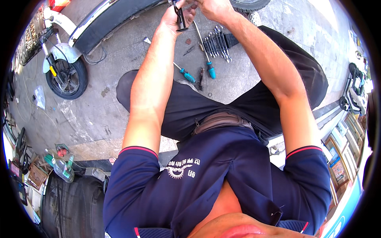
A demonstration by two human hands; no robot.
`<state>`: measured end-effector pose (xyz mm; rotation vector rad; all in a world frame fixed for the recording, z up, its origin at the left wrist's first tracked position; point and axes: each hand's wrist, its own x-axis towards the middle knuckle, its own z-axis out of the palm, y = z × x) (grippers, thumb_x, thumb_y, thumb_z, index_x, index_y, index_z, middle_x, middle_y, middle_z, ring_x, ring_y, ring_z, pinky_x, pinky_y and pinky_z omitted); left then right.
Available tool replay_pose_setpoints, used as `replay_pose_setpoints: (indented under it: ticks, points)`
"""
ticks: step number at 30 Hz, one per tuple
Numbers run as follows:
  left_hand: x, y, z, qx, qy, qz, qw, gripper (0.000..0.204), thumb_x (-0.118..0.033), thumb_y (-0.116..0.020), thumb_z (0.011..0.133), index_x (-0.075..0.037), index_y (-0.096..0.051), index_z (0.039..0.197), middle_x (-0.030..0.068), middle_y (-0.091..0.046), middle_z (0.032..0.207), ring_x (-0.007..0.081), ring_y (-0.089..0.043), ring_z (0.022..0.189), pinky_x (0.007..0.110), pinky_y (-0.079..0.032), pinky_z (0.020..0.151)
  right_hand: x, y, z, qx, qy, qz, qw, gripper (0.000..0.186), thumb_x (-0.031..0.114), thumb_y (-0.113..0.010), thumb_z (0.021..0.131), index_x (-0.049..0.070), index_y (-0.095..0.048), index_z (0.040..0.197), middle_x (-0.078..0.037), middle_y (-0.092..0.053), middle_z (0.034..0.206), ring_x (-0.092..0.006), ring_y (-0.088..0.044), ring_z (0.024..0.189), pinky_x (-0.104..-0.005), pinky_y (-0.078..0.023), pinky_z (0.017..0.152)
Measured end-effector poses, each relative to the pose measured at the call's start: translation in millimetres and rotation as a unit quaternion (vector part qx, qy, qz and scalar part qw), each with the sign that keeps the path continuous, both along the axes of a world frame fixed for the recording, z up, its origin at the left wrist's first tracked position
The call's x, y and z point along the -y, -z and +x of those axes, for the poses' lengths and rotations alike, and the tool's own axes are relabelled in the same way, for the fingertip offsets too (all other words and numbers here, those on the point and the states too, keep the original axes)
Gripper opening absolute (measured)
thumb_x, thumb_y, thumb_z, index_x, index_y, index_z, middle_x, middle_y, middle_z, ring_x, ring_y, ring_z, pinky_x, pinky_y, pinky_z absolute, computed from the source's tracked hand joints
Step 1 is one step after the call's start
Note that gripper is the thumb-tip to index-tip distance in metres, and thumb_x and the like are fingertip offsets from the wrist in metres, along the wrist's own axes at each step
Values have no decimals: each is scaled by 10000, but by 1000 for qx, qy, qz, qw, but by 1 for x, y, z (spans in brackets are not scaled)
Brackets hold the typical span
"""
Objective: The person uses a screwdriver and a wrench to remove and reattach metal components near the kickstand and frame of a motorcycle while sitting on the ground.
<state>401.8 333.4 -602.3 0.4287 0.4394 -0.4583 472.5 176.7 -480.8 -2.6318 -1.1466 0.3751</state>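
Observation:
Both my arms reach forward to the top edge of the head view. My left hand (171,18) is closed round a glossy black, handle-like part (181,19), whose upper end is cut off by the edge. Close beside it, my right hand (214,8) has its fingers bent in towards the left one. What those fingers pinch is too small or cut off to make out. On the ground below the hands lie a long screwdriver with a teal handle (210,70), a second teal-handled screwdriver (187,75) and a row of combination wrenches (217,44).
A dark curved vehicle panel (115,24) stands at the upper left, near a small front wheel (67,79). A slim dark tool (201,78) lies between my knees. Behind on the left are a plastic bottle (63,170) and a large black tyre (73,204). A scooter (354,85) stands far right.

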Motion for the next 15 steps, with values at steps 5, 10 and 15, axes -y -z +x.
replay_pose_setpoints:
  ticks: [5, 10, 15]
  points:
    - [-4, 21, -4, 147, -27, -302, 941, 392, -405, -555, 977, -75, -647, 1167, 87, -705, 1104, 261, -670, 1029, 453, -511, 949, -26, -36, -19, -82, 29, -112, 990, 588, 338, -613, 871, 28, -524, 1362, -225, -661, 1130, -376, -646, 1038, -451, -540, 878]
    - [9, 16, -8, 83, -75, -274, 955, 457, -399, -467, 1010, -62, -596, 1290, 136, -646, 1278, 307, -582, 1231, 477, -414, 1096, -46, -61, -43, -63, 86, -177, 978, 795, 467, -652, 796, -13, -458, 1400, -250, -604, 1211, -396, -592, 1113, -502, -475, 934]
    - [17, 23, -11, 160, -78, -220, 959, 535, -418, -504, 998, -64, -512, 1399, 155, -557, 1410, 300, -517, 1322, 528, -351, 1150, -58, -65, -70, 10, 126, -194, 973, 1012, 595, -691, 722, -55, -393, 1437, -275, -547, 1292, -417, -538, 1188, -553, -409, 989]
